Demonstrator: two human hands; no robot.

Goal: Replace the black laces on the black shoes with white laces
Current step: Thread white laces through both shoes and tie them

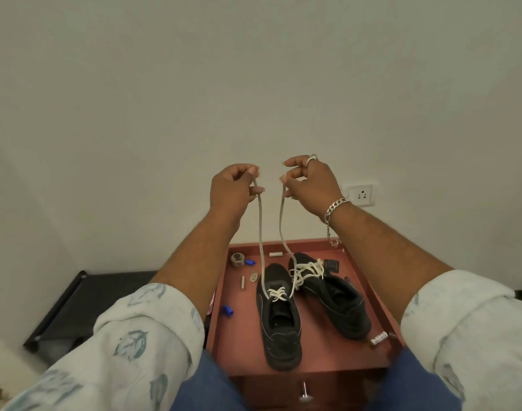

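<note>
The left hand (pixel 234 185) and the right hand (pixel 308 179) each pinch one end of the soft white lace (pixel 261 232), held high over the red wooden bench (pixel 242 336). The lace runs down into the near black cloth shoe (pixel 279 318), laced only partway. It looks light and floppy, so hold it near the tips. The other black shoe (pixel 336 295), right beside it, has white laces already. The lace tips are hidden inside the fingers.
</note>
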